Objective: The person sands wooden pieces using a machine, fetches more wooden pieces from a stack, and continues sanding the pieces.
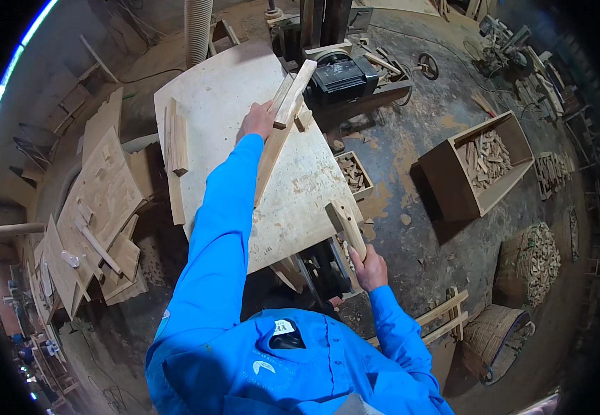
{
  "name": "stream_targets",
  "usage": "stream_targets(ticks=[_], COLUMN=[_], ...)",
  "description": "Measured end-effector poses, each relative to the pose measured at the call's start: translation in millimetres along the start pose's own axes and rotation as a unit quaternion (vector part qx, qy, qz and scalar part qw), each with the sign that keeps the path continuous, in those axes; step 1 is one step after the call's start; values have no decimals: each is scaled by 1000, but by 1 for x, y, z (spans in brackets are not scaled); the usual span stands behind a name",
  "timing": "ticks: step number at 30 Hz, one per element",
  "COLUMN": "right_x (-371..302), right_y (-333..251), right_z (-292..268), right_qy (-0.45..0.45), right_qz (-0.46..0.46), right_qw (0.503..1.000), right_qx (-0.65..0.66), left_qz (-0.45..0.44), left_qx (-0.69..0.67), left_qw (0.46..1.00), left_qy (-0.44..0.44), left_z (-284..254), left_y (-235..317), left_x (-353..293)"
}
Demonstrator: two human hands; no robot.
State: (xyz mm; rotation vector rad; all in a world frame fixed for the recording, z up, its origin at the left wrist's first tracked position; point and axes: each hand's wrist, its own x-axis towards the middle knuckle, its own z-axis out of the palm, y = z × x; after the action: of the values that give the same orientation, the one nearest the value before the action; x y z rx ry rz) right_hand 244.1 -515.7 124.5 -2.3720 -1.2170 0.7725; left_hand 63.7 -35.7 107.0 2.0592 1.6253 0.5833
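Note:
My left arm stretches across a pale plywood tabletop [224,76]. My left hand [257,122] is closed at the near end of a curved wooden piece [296,93] and a thinner strip beside it; the fingertips are partly hidden. A longer wooden board [271,164] lies on the tabletop beneath them, next to a small wood block [303,119]. Off the table's near right corner, my right hand [370,268] grips the lower end of a second curved wooden piece [347,227], which tilts up over the edge.
Wooden strips [177,149] lie along the table's left side. A black motor [341,76] stands beyond its right edge. On the floor to the right are a wooden box [456,176] of offcuts, a smaller box [352,173], and woven baskets [497,339]. Plywood sheets [103,200] lean at left.

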Motion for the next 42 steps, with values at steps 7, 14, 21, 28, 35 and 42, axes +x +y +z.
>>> stream_targets(ticks=[7,14,21,28,35,42], right_x=[0,-19,-45,-56,-57,-64], right_y=[-11,-1,24,39,38,34], right_z=[-9,-12,-8,-10,-24,-33], right_qy=[18,18,15,4,-38,-46], right_qz=[1,11,9,22,13,3], right_qw=[999,999,999,999,998,998], right_qx=[28,49,31,38,42,36], left_qz=[12,-17,-35,-60,-71,32], left_qx=[-3,-8,-65,55,-55,-34], left_qw=[1000,1000,997,996,996,996], left_qy=[-23,-19,5,-27,-17,72], left_z=[-7,-11,-5,-2,5,-4], left_y=[9,18,20,39,12,15], left_x=[-2,-26,-70,-85,-64,-72])
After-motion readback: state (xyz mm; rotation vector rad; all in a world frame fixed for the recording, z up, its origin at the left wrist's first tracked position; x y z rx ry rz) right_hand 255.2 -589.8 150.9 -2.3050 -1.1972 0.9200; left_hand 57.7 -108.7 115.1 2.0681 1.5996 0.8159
